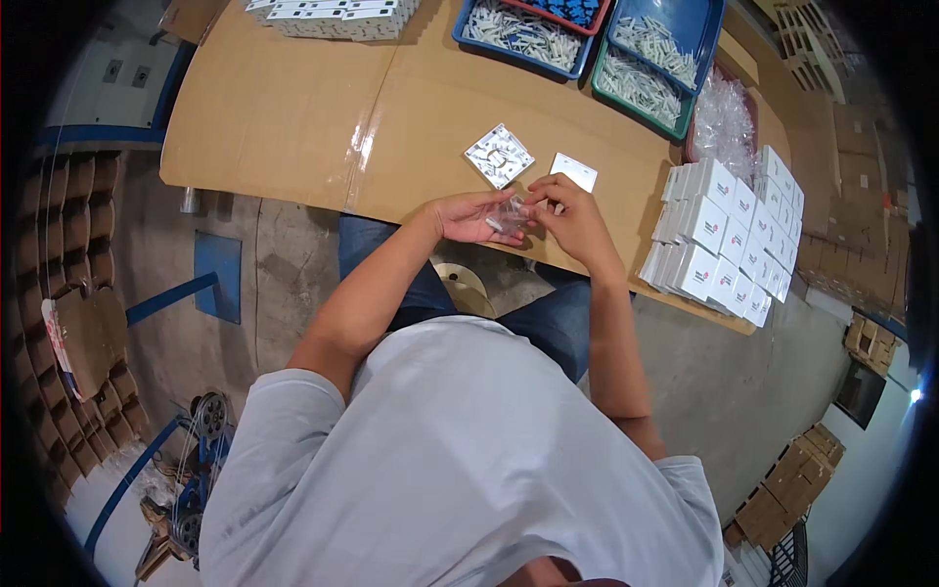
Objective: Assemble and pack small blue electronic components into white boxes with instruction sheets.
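Note:
My left hand (462, 217), palm up near the table's front edge, is closed on a small clear plastic bag (506, 217) with little white pieces inside. From the right, my right hand (575, 221) pinches the side of the same bag; whether its fingertips also hold a small piece is too fine to tell. Just beyond the hands lies a white square housing (500, 157), its inner side with fittings facing up. A flat white square plate (576, 172) rests beside it, partly behind my right hand.
Blue tray (523, 61) and green tray (636, 121) hold many small white pieces at the back. Clear bags (722, 117) fill a reddish tray on the right. Stacked white boxes (724, 235) stand at the right edge, more white boxes (337, 18) at the far left of the cardboard-covered table (284, 108).

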Action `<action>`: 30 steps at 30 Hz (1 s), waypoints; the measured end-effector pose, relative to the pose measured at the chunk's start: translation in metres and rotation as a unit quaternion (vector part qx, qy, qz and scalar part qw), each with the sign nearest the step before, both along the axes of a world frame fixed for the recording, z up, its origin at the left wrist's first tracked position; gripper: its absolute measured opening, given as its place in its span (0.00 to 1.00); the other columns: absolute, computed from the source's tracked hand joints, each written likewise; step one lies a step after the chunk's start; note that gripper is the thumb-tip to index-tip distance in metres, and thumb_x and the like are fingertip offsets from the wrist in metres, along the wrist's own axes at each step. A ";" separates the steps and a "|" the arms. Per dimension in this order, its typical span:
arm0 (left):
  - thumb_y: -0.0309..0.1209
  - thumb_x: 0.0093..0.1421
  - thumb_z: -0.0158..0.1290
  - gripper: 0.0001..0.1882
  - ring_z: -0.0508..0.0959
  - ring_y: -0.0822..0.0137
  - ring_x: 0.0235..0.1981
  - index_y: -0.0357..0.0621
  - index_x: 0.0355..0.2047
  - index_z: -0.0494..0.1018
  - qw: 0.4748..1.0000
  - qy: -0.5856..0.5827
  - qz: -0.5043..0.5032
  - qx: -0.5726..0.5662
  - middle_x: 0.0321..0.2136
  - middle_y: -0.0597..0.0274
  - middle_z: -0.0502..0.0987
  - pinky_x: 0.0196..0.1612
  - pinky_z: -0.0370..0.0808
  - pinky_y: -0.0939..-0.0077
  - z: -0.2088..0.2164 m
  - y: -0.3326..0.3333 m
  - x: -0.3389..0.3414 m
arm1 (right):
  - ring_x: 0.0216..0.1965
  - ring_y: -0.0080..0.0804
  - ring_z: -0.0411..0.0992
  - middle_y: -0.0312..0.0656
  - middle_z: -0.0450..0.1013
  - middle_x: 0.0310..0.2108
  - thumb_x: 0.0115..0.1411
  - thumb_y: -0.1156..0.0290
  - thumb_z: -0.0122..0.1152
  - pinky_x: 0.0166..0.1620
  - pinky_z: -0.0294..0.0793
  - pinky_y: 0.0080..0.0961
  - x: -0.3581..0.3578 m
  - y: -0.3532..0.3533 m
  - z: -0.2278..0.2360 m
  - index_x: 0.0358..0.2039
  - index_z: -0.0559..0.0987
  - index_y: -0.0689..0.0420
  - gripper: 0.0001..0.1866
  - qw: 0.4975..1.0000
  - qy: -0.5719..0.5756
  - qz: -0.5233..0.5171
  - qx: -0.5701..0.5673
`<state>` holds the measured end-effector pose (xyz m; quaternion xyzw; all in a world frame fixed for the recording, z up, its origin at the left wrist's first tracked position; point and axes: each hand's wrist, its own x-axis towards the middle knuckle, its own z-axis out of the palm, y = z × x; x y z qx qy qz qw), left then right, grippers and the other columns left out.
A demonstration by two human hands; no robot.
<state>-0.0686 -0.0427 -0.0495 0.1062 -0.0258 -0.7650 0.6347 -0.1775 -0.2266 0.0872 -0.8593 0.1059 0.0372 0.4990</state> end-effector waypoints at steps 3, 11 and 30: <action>0.52 0.74 0.42 0.28 0.75 0.53 0.58 0.41 0.60 0.69 1.000 0.003 0.013 -0.011 0.55 0.51 0.75 0.67 0.68 0.54 -0.004 -0.003 0.000 | 0.39 0.33 0.74 0.41 0.77 0.45 0.60 0.72 0.66 0.41 0.73 0.27 0.005 0.001 -0.004 0.39 0.84 0.60 0.08 1.000 0.018 0.023 0.010; 0.47 0.74 0.44 0.23 0.76 0.56 0.57 0.43 0.58 0.70 1.000 0.025 0.006 -0.008 0.53 0.53 0.77 0.67 0.68 0.52 -0.010 -0.002 0.004 | 0.56 0.45 0.70 0.46 0.73 0.56 0.69 0.61 0.57 0.58 0.70 0.36 0.004 0.011 -0.014 0.41 0.86 0.62 0.17 0.996 0.014 0.075 -0.041; 0.52 0.74 0.42 0.30 0.78 0.56 0.47 0.37 0.60 0.70 0.999 0.019 -0.010 0.023 0.53 0.50 0.77 0.63 0.72 0.58 -0.002 0.001 0.007 | 0.37 0.47 0.80 0.52 0.81 0.37 0.61 0.77 0.60 0.42 0.78 0.35 0.065 -0.147 -0.053 0.43 0.83 0.61 0.11 0.946 -0.140 -0.230 -0.180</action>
